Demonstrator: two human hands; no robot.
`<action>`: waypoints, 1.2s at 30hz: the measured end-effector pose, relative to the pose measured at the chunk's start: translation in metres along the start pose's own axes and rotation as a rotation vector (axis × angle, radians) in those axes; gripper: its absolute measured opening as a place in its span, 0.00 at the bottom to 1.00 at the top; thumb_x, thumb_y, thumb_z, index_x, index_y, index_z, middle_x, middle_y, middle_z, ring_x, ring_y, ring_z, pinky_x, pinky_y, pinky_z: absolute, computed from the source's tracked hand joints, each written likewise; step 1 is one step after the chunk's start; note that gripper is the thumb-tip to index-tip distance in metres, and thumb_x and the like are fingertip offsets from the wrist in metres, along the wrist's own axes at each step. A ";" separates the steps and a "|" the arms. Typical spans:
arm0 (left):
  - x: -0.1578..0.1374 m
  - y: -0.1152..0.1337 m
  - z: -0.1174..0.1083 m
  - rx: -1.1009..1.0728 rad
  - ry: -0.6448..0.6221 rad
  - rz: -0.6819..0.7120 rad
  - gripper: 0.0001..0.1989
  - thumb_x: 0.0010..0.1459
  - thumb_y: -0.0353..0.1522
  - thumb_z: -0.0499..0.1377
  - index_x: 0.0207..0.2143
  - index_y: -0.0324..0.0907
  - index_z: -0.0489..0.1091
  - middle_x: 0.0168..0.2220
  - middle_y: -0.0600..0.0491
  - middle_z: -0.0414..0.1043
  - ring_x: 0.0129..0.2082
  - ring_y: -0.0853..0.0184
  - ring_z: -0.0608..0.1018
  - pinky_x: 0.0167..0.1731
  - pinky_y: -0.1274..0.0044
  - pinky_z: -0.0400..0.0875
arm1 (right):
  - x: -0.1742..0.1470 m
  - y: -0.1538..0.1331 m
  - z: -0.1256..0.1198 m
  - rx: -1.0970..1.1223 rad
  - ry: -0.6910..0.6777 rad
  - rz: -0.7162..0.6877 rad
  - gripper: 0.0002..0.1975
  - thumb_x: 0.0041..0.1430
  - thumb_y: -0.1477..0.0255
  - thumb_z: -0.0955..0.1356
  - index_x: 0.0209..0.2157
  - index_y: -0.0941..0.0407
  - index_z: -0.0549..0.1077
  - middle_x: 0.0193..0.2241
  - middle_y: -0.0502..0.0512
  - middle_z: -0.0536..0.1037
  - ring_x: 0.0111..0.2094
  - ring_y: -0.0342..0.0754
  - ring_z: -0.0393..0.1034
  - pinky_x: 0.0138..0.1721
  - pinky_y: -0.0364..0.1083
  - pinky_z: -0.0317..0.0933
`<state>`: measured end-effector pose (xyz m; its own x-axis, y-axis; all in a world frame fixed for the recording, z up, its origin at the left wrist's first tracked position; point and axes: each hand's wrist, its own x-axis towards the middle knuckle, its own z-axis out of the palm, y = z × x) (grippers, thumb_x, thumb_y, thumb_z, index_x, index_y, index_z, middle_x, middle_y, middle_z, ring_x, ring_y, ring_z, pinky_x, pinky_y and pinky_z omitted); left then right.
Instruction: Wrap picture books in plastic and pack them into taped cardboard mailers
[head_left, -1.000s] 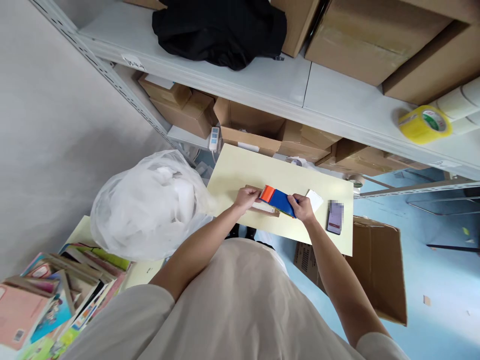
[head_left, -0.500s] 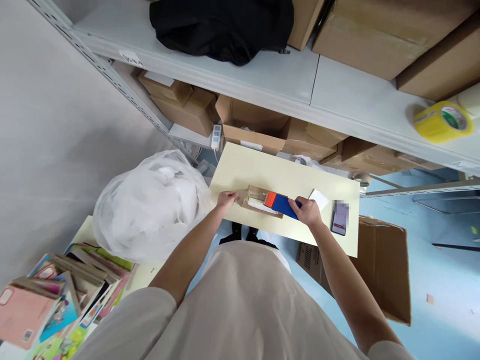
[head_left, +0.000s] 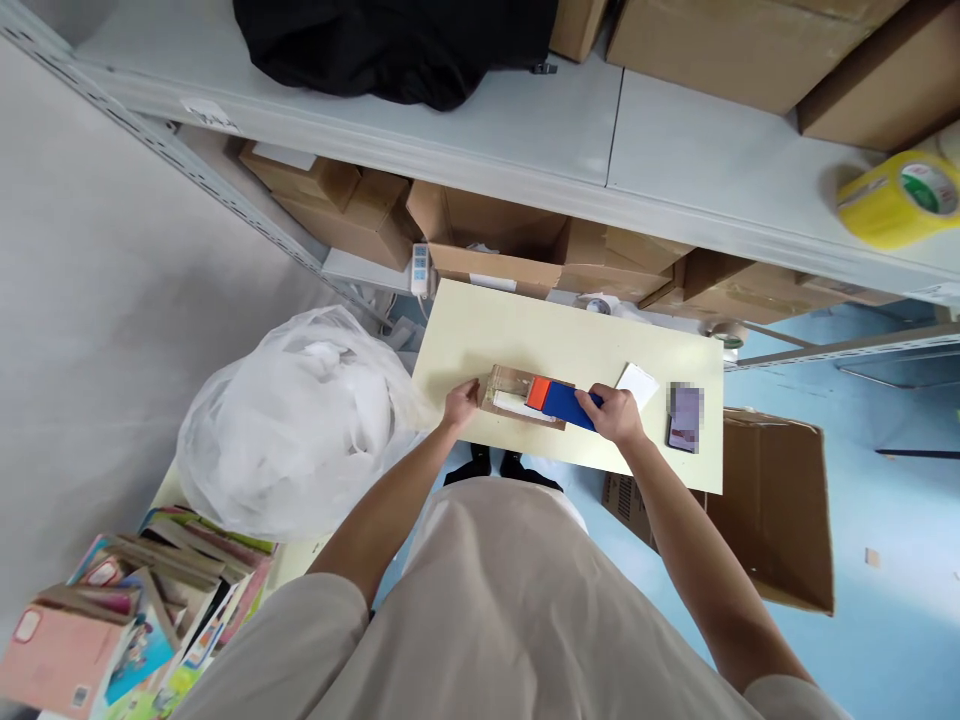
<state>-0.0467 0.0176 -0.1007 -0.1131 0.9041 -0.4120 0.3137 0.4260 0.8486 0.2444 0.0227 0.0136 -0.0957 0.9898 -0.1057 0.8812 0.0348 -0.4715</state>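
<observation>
On the cream table (head_left: 480, 315) lies a small brown cardboard package (head_left: 512, 375) with a white strip along it and something clear and shiny over its top. My left hand (head_left: 461, 404) is at the package's left end, fingers together against the edge. My right hand (head_left: 613, 412) is closed around the blue end of a flat tool (head_left: 570, 403) that looks like a tape dispenser. Its orange end rests over the right part of the package. A white card (head_left: 637, 384) lies just beyond my right hand, and a phone (head_left: 684, 418) is farther right.
A large clear bag of white material (head_left: 292, 430) stands left, above a stack of books (head_left: 150, 610). Shelving (head_left: 420, 150) with cardboard boxes runs behind the table. Yellow tape (head_left: 896, 200) sits on the shelf. An opened carton (head_left: 780, 500) is on the floor at right.
My left hand has come in from a small gap to the package's left end, and its pinch has turned into fingers against the edge. The tool has barely moved. The view has shifted slightly.
</observation>
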 end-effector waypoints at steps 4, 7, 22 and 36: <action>-0.005 0.034 -0.026 0.432 -0.198 0.492 0.32 0.52 0.39 0.57 0.59 0.37 0.59 0.63 0.42 0.54 0.63 0.58 0.56 0.61 0.68 0.52 | 0.000 0.001 -0.001 0.024 -0.031 0.009 0.24 0.57 0.52 0.59 0.17 0.54 0.65 0.13 0.51 0.65 0.17 0.43 0.57 0.22 0.43 0.50; -0.001 0.062 -0.020 0.829 -0.388 0.802 0.56 0.40 0.48 0.64 0.64 0.32 0.43 0.67 0.37 0.38 0.66 0.49 0.43 0.62 0.62 0.40 | 0.001 0.002 -0.003 0.049 -0.053 0.028 0.24 0.57 0.52 0.59 0.17 0.54 0.64 0.14 0.51 0.64 0.17 0.42 0.57 0.22 0.43 0.50; 0.020 0.069 -0.010 1.087 -0.454 0.737 0.48 0.42 0.38 0.63 0.63 0.36 0.45 0.59 0.38 0.56 0.57 0.49 0.60 0.57 0.63 0.47 | 0.002 0.049 -0.035 0.161 -0.175 0.012 0.26 0.56 0.49 0.60 0.17 0.56 0.65 0.14 0.50 0.65 0.17 0.41 0.56 0.21 0.43 0.49; -0.003 0.088 0.059 1.183 -0.497 0.741 0.55 0.46 0.51 0.60 0.65 0.29 0.37 0.67 0.34 0.33 0.66 0.45 0.38 0.60 0.54 0.25 | 0.027 0.095 0.028 0.048 -0.231 0.014 0.22 0.57 0.53 0.59 0.23 0.55 0.70 0.16 0.51 0.66 0.19 0.44 0.60 0.23 0.43 0.51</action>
<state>0.0374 0.0505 -0.0441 0.6622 0.6902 -0.2917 0.7493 -0.6109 0.2554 0.3120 0.0491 -0.0585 -0.1916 0.9321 -0.3075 0.8606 0.0089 -0.5091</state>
